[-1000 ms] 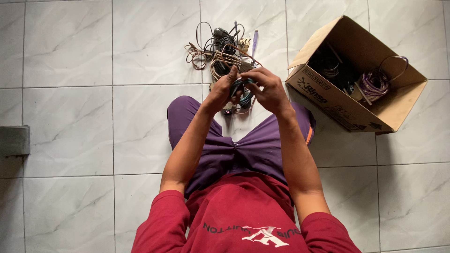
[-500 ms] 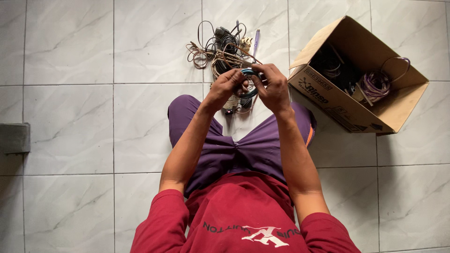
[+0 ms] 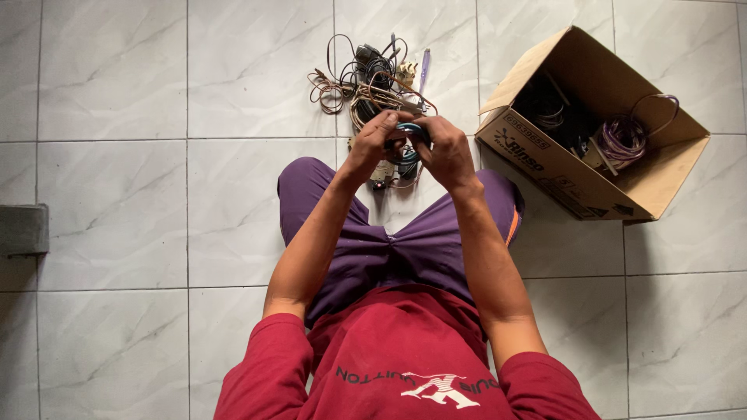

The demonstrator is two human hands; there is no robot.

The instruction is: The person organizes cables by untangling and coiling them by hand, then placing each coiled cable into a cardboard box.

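I sit on a tiled floor in purple shorts and a red shirt. My left hand (image 3: 372, 146) and my right hand (image 3: 443, 152) are raised together in front of me, both closed on a small coil of teal-blue cable (image 3: 410, 141). Just beyond my hands lies a tangled pile of brown, black and white cables and plugs (image 3: 372, 82) on the floor. A purple-handled tool (image 3: 423, 68) lies at the pile's right side.
An open cardboard box (image 3: 572, 167) stands on the floor at the right, with a coiled purple cable (image 3: 625, 136) and dark cables (image 3: 548, 109) inside. A grey block (image 3: 23, 229) sits at the left edge. White marble-look tiles cover the floor.
My hands have stayed together on the teal coil, with the fingers shifting slightly around it. The view has moved a little.
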